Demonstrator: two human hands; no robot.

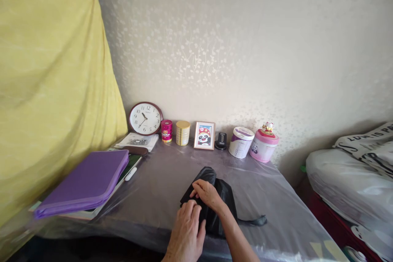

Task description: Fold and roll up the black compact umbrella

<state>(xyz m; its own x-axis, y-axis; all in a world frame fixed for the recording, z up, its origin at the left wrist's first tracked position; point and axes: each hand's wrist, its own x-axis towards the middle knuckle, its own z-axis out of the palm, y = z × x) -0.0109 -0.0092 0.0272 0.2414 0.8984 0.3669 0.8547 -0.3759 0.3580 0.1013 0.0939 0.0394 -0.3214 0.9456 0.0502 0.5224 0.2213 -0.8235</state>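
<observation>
A shiny black bundle of thin, folded material (225,194) lies near the front of the table; its exact kind is unclear. A dark strap-like strip (253,221) trails from its right side onto the table. My left hand (188,223) is closed on the bundle's left edge, its fingers curled and the thumb below. Just above it, my right hand (206,193) reaches across the top with bent fingers gripping the folds. The fingertips of both hands are partly hidden.
A purple zip folder (86,176) rests on books at the left, beside a white pen-like object (130,174). Along the wall stand a clock (145,118), tins including a yellow one (183,133), a panda picture frame (204,135) and tubs (241,142). Bagged bedding (346,176) sits at right.
</observation>
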